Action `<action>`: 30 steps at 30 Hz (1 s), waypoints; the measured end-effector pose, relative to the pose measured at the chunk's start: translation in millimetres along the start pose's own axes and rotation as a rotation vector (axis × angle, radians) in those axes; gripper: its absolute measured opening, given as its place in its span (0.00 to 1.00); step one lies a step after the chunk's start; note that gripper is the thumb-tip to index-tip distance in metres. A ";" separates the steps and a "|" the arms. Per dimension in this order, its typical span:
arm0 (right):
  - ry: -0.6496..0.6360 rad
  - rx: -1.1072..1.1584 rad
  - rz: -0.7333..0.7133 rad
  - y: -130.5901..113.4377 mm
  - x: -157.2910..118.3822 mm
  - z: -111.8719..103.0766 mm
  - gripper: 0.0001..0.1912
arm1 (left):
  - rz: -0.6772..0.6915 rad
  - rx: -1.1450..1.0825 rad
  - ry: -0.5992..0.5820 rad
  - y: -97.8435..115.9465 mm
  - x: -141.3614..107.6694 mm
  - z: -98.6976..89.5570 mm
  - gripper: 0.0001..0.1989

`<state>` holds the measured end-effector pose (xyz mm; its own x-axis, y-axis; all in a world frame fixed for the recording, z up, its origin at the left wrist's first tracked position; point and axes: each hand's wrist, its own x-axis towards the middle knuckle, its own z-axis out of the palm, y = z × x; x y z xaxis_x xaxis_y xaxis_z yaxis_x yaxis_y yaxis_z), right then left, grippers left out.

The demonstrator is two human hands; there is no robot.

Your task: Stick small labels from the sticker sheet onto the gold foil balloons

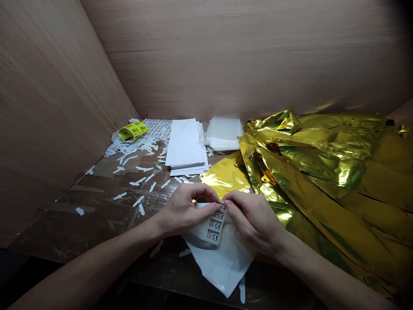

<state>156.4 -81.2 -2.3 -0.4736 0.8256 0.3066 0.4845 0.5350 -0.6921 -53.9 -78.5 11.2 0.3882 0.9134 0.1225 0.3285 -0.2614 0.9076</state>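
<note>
Both my hands meet above the table's near edge, fingertips almost touching. My left hand is closed, thumb and fingers pinching a short strip of stickers printed with CE marks and red prohibition signs. My right hand is closed too, its thumb and forefinger pinched at the strip's top end. Whether a single sticker is between those fingertips, I cannot make out. Behind and below the strip hangs a white, pouch-like sheet, one corner pointing toward me. My hands hide its upper part.
Shiny gold foil pieces cover the right side. Further back lie stacked white cards, clear plastic sleeves, sticker sheets and a yellow label roll. White paper scraps litter the left. Wooden panels stand behind and left.
</note>
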 end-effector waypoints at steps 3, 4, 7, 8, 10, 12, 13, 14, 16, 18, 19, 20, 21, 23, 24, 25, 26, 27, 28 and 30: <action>-0.029 0.019 0.037 -0.4 -0.8 -2.3 0.11 | 0.008 -0.028 0.013 -0.6 0.3 -0.9 0.05; -0.030 0.015 0.042 -0.1 -0.9 -2.1 0.11 | 0.007 -0.038 0.014 -1.0 0.5 -1.0 0.05; -0.027 0.007 0.046 1.0 -1.2 -0.2 0.11 | -0.002 -0.057 0.014 -2.8 0.6 -0.9 0.05; -0.024 0.006 0.045 1.2 -1.3 0.4 0.11 | -0.015 -0.057 0.013 -3.6 0.6 -1.0 0.06; -0.012 0.003 0.040 1.3 -1.8 1.0 0.10 | -0.047 -0.040 0.014 -4.9 0.6 -1.2 0.10; 0.004 -0.002 0.028 1.1 -2.5 1.1 0.10 | -0.058 -0.015 0.010 -5.5 0.7 -1.8 0.12; 0.013 -0.010 0.018 1.0 -2.8 1.2 0.10 | -0.049 -0.005 0.000 -5.4 0.7 -2.2 0.11; 0.022 -0.021 0.005 0.8 -3.1 1.3 0.10 | -0.036 0.005 -0.005 -5.1 0.7 -2.4 0.10; 0.042 -0.047 -0.021 0.6 -3.2 1.7 0.10 | -0.016 0.030 -0.003 -4.0 0.3 -2.6 0.08; 0.052 -0.066 -0.027 0.4 -2.7 2.0 0.11 | 0.004 0.076 0.035 -2.9 -0.6 -2.4 0.07; 0.050 -0.068 -0.016 0.2 -2.4 1.9 0.11 | 0.021 0.106 0.063 -2.5 -1.1 -2.2 0.06; 0.044 -0.066 0.003 -0.1 -2.0 1.7 0.11 | 0.045 0.138 0.088 -2.2 -1.7 -2.1 0.06; 0.035 -0.060 0.026 -0.6 -1.8 1.3 0.11 | 0.075 0.168 0.110 -2.1 -2.1 -1.9 0.06; 0.017 -0.032 0.068 -1.9 -1.6 0.6 0.11 | 0.139 0.214 0.136 -2.1 -2.7 -1.8 0.05; 0.010 -0.013 0.080 -2.7 -1.7 0.4 0.11 | 0.162 0.231 0.136 -2.0 -2.7 -1.7 0.06; 0.007 0.006 0.085 -3.4 -2.0 0.3 0.10 | 0.177 0.243 0.129 -1.7 -2.6 -1.6 0.06; 0.008 0.019 0.085 -4.0 -2.3 0.4 0.10 | 0.182 0.252 0.121 -1.3 -2.4 -1.4 0.07; 0.011 0.026 0.082 -4.5 -2.6 0.8 0.11 | 0.178 0.260 0.115 -0.7 -2.2 -1.2 0.08; 0.016 0.025 0.079 -4.8 -2.9 1.2 0.11 | 0.169 0.271 0.110 -0.1 -1.9 -1.0 0.09; 0.028 0.017 0.073 -5.0 -3.2 2.0 0.12 | 0.158 0.293 0.114 0.4 -1.5 -0.8 0.09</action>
<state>154.0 -86.9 -1.1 -0.4168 0.8672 0.2725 0.5047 0.4701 -0.7241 -55.0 -79.7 11.7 0.3607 0.8792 0.3114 0.5117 -0.4657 0.7220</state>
